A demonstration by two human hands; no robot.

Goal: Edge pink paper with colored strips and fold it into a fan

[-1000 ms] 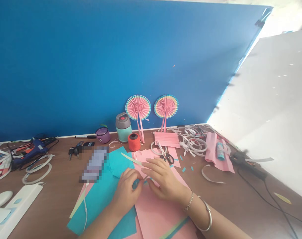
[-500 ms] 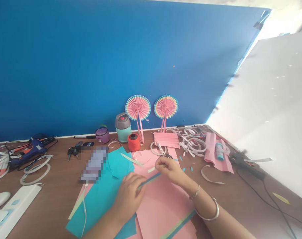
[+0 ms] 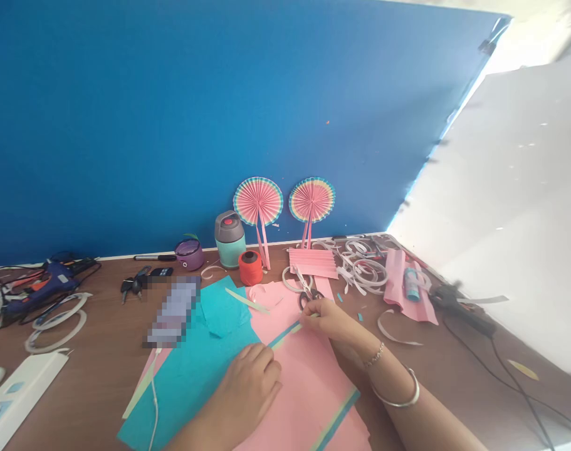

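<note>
A pink paper sheet (image 3: 308,376) lies before me. A narrow blue and yellow paper strip (image 3: 285,336) runs along its far edge, and a similar two-coloured band (image 3: 336,421) edges its near right side. My right hand (image 3: 326,321) pinches the far strip at its right end with thumb and forefinger. My left hand (image 3: 247,388) rests palm down on the sheet, its fingers flat near the strip's left end. Just beyond my right hand are scissors (image 3: 306,289) with black handles. Teal paper (image 3: 186,382) extends under my left forearm.
Two round pleated fans (image 3: 258,202) lean against the blue wall. A flask (image 3: 230,241), red thread spool (image 3: 251,268), purple cup (image 3: 189,255) and pleated pink paper (image 3: 313,263) stand or lie behind. A glue gun (image 3: 52,285) and power strip (image 3: 29,388) are left; tape coils (image 3: 370,274) right.
My left hand has let go of the strip and come down flat onto the sheet. The strip has gone from between my raised hands to the sheet's far edge.
</note>
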